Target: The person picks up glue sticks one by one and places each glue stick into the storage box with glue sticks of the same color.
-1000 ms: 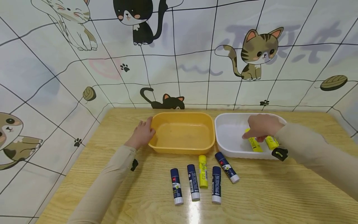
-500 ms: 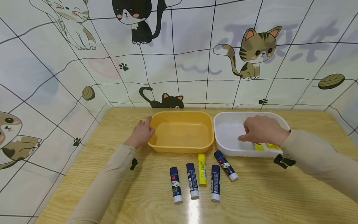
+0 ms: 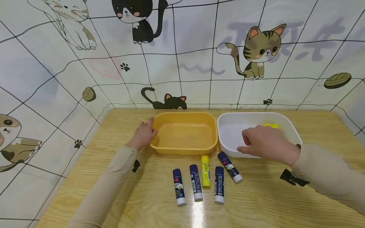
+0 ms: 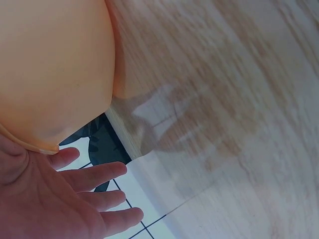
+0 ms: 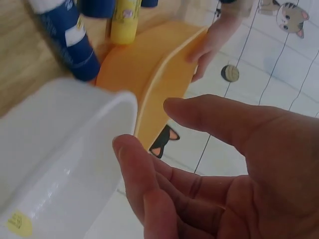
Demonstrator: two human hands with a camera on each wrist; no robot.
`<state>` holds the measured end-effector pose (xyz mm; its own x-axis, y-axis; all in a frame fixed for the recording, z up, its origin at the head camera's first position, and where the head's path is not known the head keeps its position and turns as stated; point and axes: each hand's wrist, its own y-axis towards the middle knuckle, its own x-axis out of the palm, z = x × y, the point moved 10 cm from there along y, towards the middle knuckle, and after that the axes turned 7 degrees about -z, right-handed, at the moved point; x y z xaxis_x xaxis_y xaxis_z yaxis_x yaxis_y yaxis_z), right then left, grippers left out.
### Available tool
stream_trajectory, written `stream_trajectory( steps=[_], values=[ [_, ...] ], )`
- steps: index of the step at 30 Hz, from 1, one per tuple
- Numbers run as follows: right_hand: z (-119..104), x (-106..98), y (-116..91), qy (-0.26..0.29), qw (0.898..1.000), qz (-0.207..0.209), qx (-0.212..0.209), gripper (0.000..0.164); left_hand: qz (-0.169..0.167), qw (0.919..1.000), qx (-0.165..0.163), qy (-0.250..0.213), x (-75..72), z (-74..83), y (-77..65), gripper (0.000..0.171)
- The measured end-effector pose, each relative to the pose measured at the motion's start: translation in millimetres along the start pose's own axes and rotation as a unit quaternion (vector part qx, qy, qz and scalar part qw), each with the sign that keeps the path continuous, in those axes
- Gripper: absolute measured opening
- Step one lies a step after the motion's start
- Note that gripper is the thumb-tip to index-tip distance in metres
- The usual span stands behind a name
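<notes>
My left hand (image 3: 142, 134) rests at the left end of an orange plastic basin (image 3: 183, 150), right at its rim; in the left wrist view its fingers (image 4: 102, 177) extend straight beside the basin. My right hand (image 3: 265, 142) is over the front of a white plastic basin (image 3: 228, 126), thumb and index finger apart with nothing between them, as the right wrist view shows. Two yellow glue sticks (image 3: 275, 126) lie in the white basin, mostly hidden behind that hand. In front of the basins are a yellow glue stick (image 3: 205, 172) and several navy glue sticks (image 3: 219, 185) with white ends.
Both basins stand side by side near the back of a wooden table (image 3: 128, 202). Behind it rises a wall covering (image 3: 196, 69) printed with cartoon cats and black lines. Nearest the white basin lies a tilted navy glue stick (image 3: 230, 167).
My right hand has drawn back toward the front of the white basin, away from the two yellow glue sticks inside, whose far ends now show beyond it. The left hand stays put.
</notes>
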<state>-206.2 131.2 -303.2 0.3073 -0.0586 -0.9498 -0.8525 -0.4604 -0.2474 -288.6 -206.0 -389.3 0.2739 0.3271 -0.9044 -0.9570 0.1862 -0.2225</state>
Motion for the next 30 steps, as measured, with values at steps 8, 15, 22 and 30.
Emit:
stream_trajectory(
  steps=[8,15,22,30],
  values=[
    [-26.3,39.7,-11.8,0.018,0.999,-0.035,-0.017,0.028,0.003,1.0,0.002,0.004,0.0,-1.2,-2.1,0.057],
    [-30.4,71.3,-6.3,0.009,0.999,-0.048,-0.017,0.029,0.004,1.0,0.008,0.002,-0.3,1.4,-0.6,0.057],
    [-43.8,66.7,-8.6,-0.091,0.99,0.094,-0.044,0.033,0.004,1.0,0.008,0.003,-0.8,2.1,-0.7,0.057],
    [-47.4,69.4,-2.6,-0.105,0.985,0.128,-0.041,0.031,0.007,0.9999,0.007,0.004,-1.1,2.4,-0.7,0.057]
  ],
)
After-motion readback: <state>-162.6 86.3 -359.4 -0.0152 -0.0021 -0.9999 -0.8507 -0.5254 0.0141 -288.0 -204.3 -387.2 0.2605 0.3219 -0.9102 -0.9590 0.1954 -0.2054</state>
